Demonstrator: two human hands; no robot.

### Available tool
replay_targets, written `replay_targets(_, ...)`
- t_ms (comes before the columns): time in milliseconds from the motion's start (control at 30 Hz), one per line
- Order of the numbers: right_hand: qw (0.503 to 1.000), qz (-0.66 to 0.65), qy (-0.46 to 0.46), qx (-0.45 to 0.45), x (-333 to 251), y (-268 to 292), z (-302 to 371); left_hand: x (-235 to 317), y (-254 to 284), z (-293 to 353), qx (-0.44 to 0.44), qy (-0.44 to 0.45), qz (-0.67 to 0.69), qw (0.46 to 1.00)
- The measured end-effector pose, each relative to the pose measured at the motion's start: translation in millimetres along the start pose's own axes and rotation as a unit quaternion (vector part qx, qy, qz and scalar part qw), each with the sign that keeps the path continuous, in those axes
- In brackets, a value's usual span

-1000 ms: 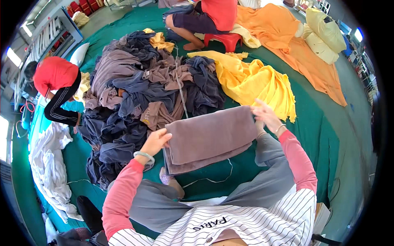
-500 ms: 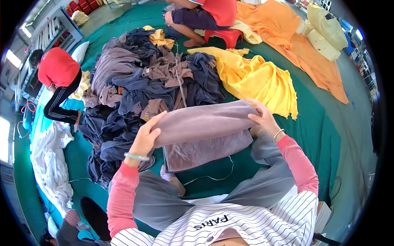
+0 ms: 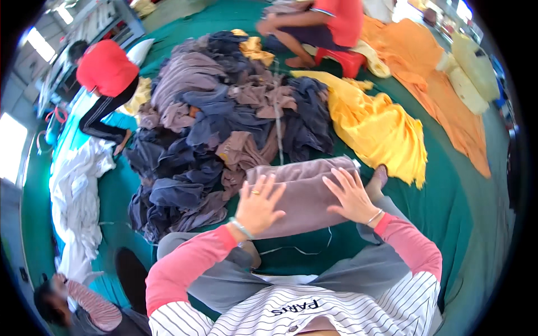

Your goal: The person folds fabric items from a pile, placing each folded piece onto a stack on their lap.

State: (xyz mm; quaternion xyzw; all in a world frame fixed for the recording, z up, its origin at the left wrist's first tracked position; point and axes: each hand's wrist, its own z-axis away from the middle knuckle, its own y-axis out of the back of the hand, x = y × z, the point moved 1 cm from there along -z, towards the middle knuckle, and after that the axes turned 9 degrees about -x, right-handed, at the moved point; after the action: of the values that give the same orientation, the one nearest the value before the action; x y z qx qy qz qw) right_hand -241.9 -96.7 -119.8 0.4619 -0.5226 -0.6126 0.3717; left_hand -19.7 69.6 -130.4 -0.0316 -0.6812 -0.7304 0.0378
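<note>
A folded mauve-brown towel point(image 3: 300, 193) lies on the green ground sheet between my legs, with a rolled or folded-over band along its far side. My left hand point(image 3: 258, 207) rests at the towel's left part, fingers spread, a ring and a bracelet showing. On the right part lies my right hand point(image 3: 352, 197), its fingers also stretched apart. Neither hand grips the cloth; both seem to lie flat on or just over it. A small white tag point(image 3: 356, 163) sticks out at the far right corner.
Beyond the towel rises a big heap of dark blue and mauve cloths point(image 3: 207, 123). Yellow cloth point(image 3: 381, 129) lies at right, orange cloth point(image 3: 431, 84) behind it, white cloth point(image 3: 81, 196) at left. Several people sit or bend nearby, one on a red stool point(image 3: 350, 63).
The folded cloth held up in both hands has come down onto the piece beneath it. Both hands have let go and spread open on top. The view has shifted left.
</note>
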Motion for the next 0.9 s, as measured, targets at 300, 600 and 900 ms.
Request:
replay_targets(300,0.994,0.02,-0.021,-0.108,19,-31,-6,-22,-40,-8,-0.055,0.029,0.026,0.998)
replay_targets(600,0.995,-0.054,-0.06,-0.051,25,13,-12,-234,-83,7,-0.057,0.249,0.01,0.967)
replay_targets(900,0.998,-0.053,-0.039,-0.022,20,34,-28,-265,-103,50,-0.177,0.338,-0.039,0.923)
